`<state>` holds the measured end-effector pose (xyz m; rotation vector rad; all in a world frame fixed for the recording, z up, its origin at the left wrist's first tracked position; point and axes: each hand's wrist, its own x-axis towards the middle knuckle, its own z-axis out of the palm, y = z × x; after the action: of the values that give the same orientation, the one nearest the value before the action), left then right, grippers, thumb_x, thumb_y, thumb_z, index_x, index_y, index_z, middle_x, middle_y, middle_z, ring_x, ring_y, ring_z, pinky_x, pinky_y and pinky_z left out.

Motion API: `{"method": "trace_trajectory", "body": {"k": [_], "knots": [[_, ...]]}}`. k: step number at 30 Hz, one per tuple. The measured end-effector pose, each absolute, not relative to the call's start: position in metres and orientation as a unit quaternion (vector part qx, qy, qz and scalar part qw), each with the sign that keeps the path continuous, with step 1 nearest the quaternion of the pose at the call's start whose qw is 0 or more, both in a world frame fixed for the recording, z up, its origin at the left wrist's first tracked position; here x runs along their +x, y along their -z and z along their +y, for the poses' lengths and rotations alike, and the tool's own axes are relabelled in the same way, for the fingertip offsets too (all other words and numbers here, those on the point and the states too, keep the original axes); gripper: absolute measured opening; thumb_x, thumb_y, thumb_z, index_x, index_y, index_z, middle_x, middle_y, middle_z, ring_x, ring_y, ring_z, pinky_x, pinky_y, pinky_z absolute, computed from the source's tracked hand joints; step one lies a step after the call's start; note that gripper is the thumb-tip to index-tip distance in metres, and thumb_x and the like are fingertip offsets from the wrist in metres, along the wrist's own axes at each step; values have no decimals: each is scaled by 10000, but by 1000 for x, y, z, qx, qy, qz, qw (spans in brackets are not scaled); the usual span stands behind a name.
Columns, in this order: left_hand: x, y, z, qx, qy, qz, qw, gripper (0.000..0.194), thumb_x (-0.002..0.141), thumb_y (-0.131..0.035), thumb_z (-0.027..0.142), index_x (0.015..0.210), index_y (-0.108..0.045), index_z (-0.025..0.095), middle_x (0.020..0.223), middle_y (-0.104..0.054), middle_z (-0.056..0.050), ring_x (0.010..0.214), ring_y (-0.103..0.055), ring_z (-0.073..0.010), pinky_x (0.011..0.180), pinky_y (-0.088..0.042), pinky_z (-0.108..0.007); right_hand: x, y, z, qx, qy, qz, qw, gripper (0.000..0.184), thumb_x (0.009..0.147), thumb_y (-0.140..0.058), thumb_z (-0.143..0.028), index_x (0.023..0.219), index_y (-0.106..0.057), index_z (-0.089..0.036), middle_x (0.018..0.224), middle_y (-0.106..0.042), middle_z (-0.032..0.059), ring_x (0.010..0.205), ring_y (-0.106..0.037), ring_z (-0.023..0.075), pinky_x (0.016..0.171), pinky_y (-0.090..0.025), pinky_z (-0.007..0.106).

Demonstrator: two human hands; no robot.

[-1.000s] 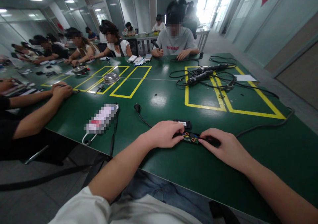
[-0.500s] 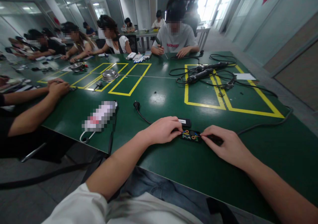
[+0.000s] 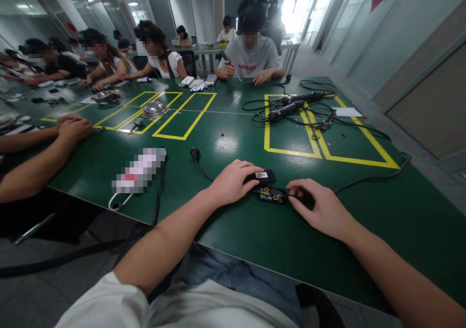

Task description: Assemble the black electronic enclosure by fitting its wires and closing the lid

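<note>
A small open black housing [image 3: 270, 200] lies on the green table before me, with a circuit board and copper-coloured ring coils showing inside. Just behind it rests a black ribbed cover [image 3: 268, 176] bearing a white label. My left hand [image 3: 236, 182] has its thumb and fingers around the cover's left end. At the housing's right end, my right hand [image 3: 322, 206] is closed with thumb and forefinger around the black cable [image 3: 358, 182], partly hidden by the fingers. A black plug [image 3: 195, 153] on a cord lies to the left, its cord running under my left hand.
A pixelated pale object [image 3: 140, 170] with a white loop lies left. Black corded tools [image 3: 291, 108] sit among yellow tape outlines at the back right. A metal bowl [image 3: 155, 108] stands farther left. A co-worker's arms [image 3: 54, 143] rest at the left; another person [image 3: 251, 51] sits opposite.
My left hand has moved from the housing's left end up onto the labelled cover. My right hand stays at the housing's right end. The whole view has shifted slightly.
</note>
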<state>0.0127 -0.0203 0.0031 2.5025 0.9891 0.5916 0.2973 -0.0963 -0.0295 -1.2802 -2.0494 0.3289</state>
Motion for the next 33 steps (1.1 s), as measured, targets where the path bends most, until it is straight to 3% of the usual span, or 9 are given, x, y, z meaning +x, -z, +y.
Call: {"method": "trace_trajectory", "body": {"k": [3,11,19,24,28,33], "knots": [[10,-10,-27,895,-255,295,217,395,1103,-669,343,1475,-742,228,1379,-762,-132,1269,-697,-279,1166,-557,-470,300,34,-97,-514,-138,-775,340,234,884,-647,-205,1108,-662,-272,935,-775,45,798,-689,253,773,-592,404],[13,-11,-34,936,-160,228,215,334,1098,-689,316,1403,-801,235,1351,-780,-133,1232,-683,-283,1131,-539,-448,294,21,-99,-517,-149,-784,309,296,793,-631,-147,1068,-641,-258,934,-727,45,813,-670,253,777,-570,403],[18,-9,-32,890,-221,310,251,334,1102,-666,283,1426,-701,209,1358,-790,-101,1211,-712,-252,1126,-548,-420,294,26,-100,-515,-142,-781,323,191,872,-652,-205,1053,-682,-258,916,-729,45,785,-663,240,751,-569,381],[17,-6,-25,869,-184,415,197,156,1056,-710,253,1202,-727,201,1205,-802,-96,1118,-707,-289,1060,-585,-477,292,23,-97,-505,-148,-787,322,70,970,-676,-302,985,-730,-260,853,-729,51,755,-676,238,721,-589,375],[11,-13,-27,895,-203,361,166,99,1064,-683,262,1028,-754,204,1307,-758,-113,1177,-690,-287,1110,-556,-482,291,17,-96,-497,-154,-795,312,86,982,-689,-314,970,-756,-261,854,-765,57,775,-722,252,734,-616,390],[6,-22,-33,921,-129,317,189,61,1026,-724,264,1000,-730,208,1010,-751,-51,914,-714,-221,859,-557,-341,289,15,-97,-501,-161,-793,307,92,987,-700,-307,951,-764,-252,864,-798,57,738,-742,239,715,-623,371]]}}
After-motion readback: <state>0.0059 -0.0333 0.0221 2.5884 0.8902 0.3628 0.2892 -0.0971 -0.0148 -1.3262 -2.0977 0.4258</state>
